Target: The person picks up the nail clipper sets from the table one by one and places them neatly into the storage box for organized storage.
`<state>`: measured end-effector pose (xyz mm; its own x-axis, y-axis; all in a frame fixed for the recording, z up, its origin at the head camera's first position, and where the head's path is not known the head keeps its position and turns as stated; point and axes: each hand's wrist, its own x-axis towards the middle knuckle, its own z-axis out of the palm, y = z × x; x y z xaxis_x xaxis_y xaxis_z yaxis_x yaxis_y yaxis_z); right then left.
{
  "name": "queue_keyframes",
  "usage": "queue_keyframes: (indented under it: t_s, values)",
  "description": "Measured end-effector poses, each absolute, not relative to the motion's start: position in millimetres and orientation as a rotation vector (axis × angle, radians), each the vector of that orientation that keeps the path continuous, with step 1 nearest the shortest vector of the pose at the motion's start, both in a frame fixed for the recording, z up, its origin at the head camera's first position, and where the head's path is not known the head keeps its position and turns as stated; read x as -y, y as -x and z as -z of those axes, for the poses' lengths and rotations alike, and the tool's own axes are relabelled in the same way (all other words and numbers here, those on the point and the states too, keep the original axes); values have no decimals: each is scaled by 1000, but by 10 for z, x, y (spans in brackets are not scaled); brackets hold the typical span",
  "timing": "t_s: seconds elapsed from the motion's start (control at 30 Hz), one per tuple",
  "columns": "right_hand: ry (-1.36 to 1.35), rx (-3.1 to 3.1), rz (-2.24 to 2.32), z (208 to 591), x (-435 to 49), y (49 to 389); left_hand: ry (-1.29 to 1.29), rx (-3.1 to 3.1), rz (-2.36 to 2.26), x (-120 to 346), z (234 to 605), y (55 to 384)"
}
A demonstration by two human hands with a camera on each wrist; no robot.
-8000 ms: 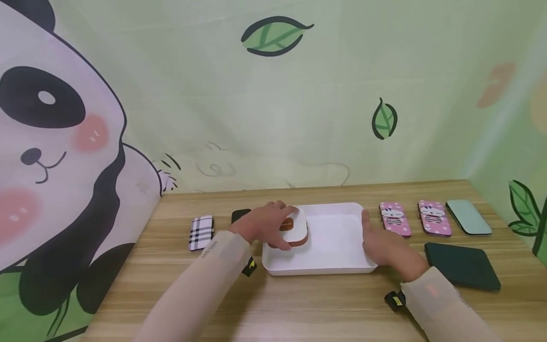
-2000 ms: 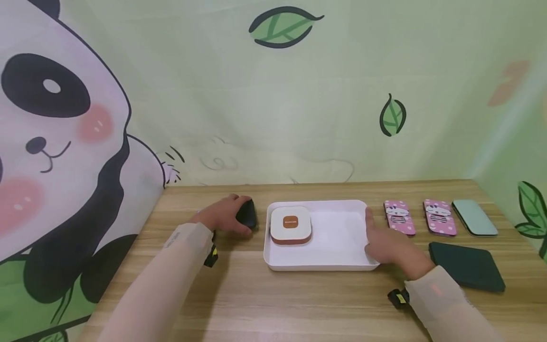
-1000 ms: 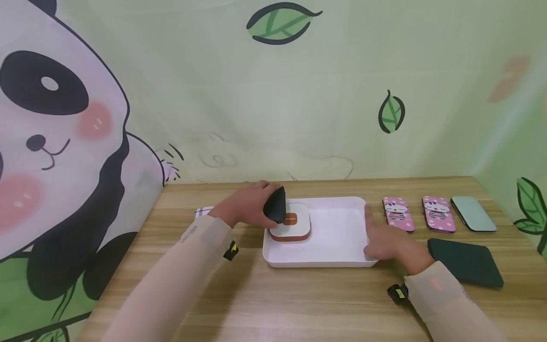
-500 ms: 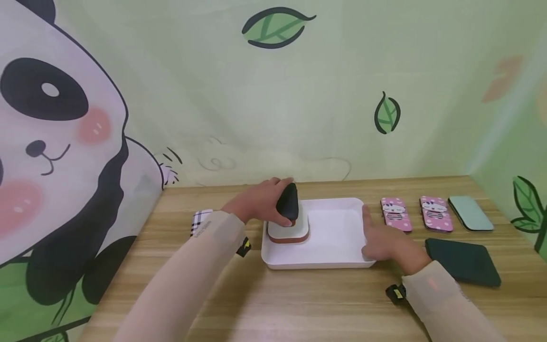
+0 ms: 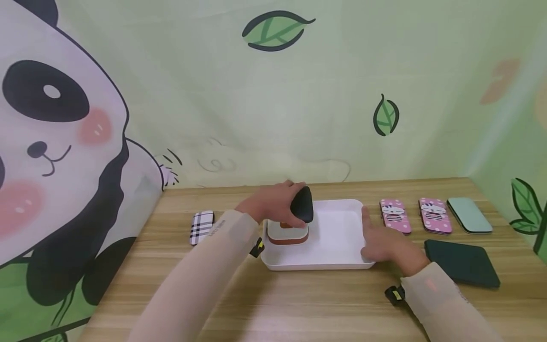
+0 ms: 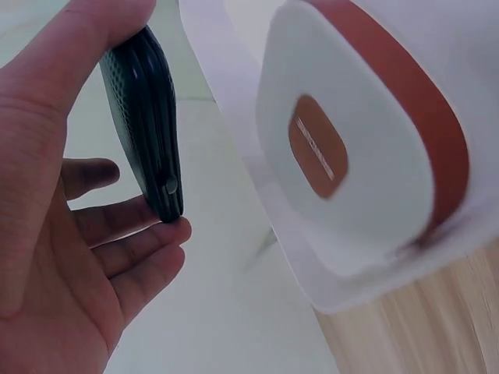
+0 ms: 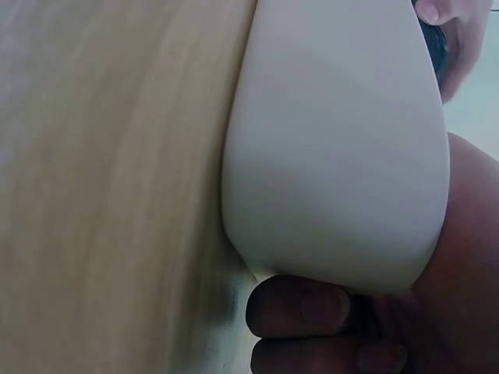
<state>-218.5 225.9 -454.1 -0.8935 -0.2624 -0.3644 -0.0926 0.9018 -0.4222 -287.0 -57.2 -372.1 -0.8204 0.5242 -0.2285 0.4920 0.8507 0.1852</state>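
Observation:
A dark flat clamshell case (image 5: 303,207) with a small button on its edge is held by my left hand (image 5: 273,203), thumb on one side and fingers on the other. It stands on edge above the white tray (image 5: 337,237), just right of a rounded white box (image 5: 287,234) with a red-brown base. In the left wrist view the case (image 6: 144,117) shows a textured face, with the box (image 6: 351,148) in the tray beside it. My right hand (image 5: 384,242) grips the tray's right end, thumb at the rim and fingers curled outside the wall (image 7: 335,156).
A plaid case (image 5: 202,227) lies left of the tray. To the right lie two pink cartoon cases (image 5: 395,215) (image 5: 434,215), a pale mint case (image 5: 469,214) and a larger dark green flat case (image 5: 461,262). A printed cloth wall (image 5: 307,118) stands behind the wooden table.
The white box was set in the tray and let go. My left hand then picked up the dark case from the table and moved it right, over the tray. My right hand has stayed at the tray.

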Motion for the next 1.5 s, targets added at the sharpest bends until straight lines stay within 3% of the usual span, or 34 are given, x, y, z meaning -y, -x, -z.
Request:
queue_keyframes:
  t_s: [0.67, 1.5]
  values:
    - [214, -2632, 570, 4586, -2270, 2243, -834, -2731, -201, -38, 3925, 2900]
    - [242, -2669, 519, 4620, -2290, 2242, -974, -2666, -72, -403, 4133, 2903]
